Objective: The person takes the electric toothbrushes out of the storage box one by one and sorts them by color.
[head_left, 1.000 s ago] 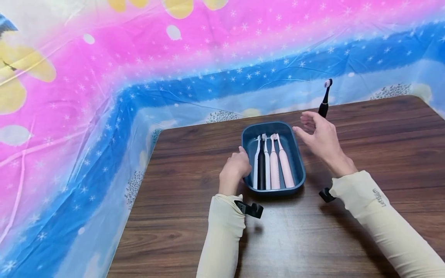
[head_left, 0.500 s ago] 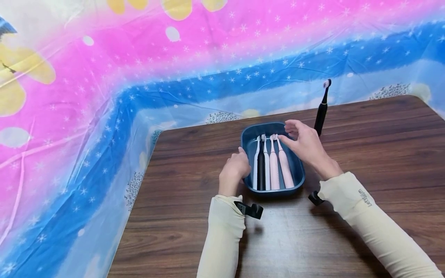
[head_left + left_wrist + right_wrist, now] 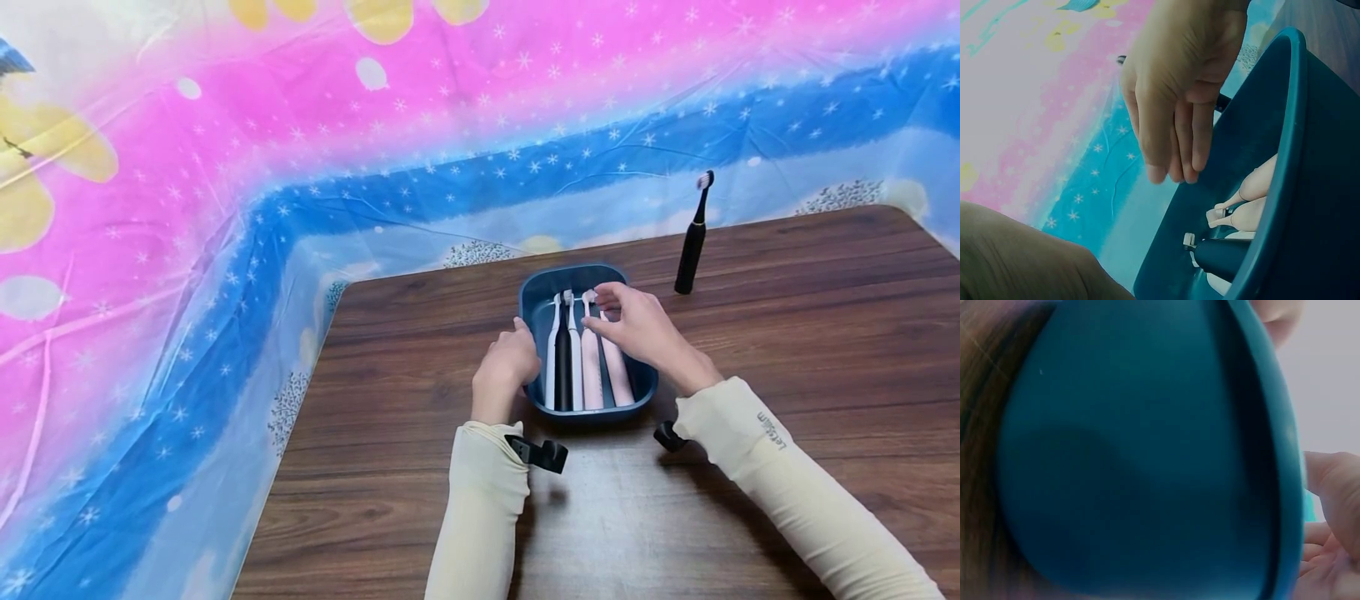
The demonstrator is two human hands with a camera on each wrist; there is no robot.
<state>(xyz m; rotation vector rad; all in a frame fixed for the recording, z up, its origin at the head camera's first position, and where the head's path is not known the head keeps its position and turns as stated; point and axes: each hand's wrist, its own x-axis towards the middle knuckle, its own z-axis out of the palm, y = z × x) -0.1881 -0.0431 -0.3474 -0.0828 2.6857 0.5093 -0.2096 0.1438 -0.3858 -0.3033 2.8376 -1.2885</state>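
Note:
In the head view a dark blue container [image 3: 633, 408] holds electric toothbrushes lying side by side: a black one [image 3: 564, 367], two pale pink ones [image 3: 592, 367], and white ones [image 3: 551, 375] on either side of the black. My left hand [image 3: 508, 360] grips the container's left wall at the rim. Above the pink toothbrushes hovers my right hand [image 3: 637, 323], fingers loosely bent, thumb apart, nothing held; it covers the head of the rightmost pink one. The left wrist view shows that hand [image 3: 1179, 87] with fingers pointing down over the container [image 3: 1294, 94].
Another black electric toothbrush [image 3: 691, 258] stands upright on the brown wooden table [image 3: 375, 467], behind and right of the container. A pink and blue patterned cloth [image 3: 420, 125] hangs behind the table. In the right wrist view the container's outer wall [image 3: 1135, 456] fills most of the frame.
My right hand has moved left and nearer, away from the standing black toothbrush to over the container. That toothbrush now shows fully. The left hand keeps its place at the rim.

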